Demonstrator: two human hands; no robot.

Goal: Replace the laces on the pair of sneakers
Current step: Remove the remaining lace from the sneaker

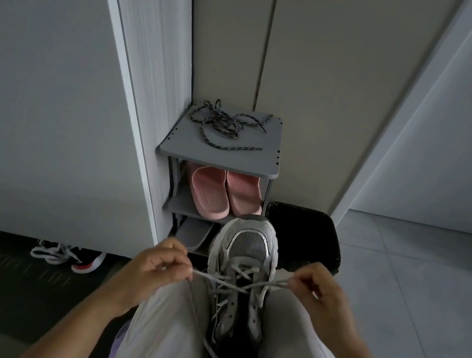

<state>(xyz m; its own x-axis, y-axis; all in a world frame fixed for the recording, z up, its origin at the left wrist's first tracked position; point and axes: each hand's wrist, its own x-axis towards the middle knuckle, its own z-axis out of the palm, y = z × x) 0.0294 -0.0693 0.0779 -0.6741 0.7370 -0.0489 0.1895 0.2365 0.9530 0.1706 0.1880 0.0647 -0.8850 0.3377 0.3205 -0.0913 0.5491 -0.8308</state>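
1. Head view: a grey-and-white sneaker [246, 261] lay between the person's knees, its long axis running near to far, toe at the far end and heel opening at the near end.
2. The left hand [157, 265] was closed in a pinch on one run of the light grey lace [229, 284], just left of the sneaker.
3. The right hand [316, 289] pinched the other run, just right of the sneaker.
4. The two runs were drawn outward and lay crosswise to the long axis. They crossed over the tongue about midway between the hands.
5. Each hand stood about equally near the sneaker, so neither was favoured.
6. Lacing filled the far eyelets only; the eyelets nearer than the crossing looked empty. Any further threading would therefore proceed toward the near end, with each hand serving the row on its own side.
7. One frame did not settle whether the lace was going in or coming out.
8. Dark speckled laces [224, 127] lay in a loose tangle on top of the grey shoe rack [263, 158], well beyond the toe and out of immediate reach.
9. A second sneaker [69, 255] sat on the floor at the left, apart from both hands.
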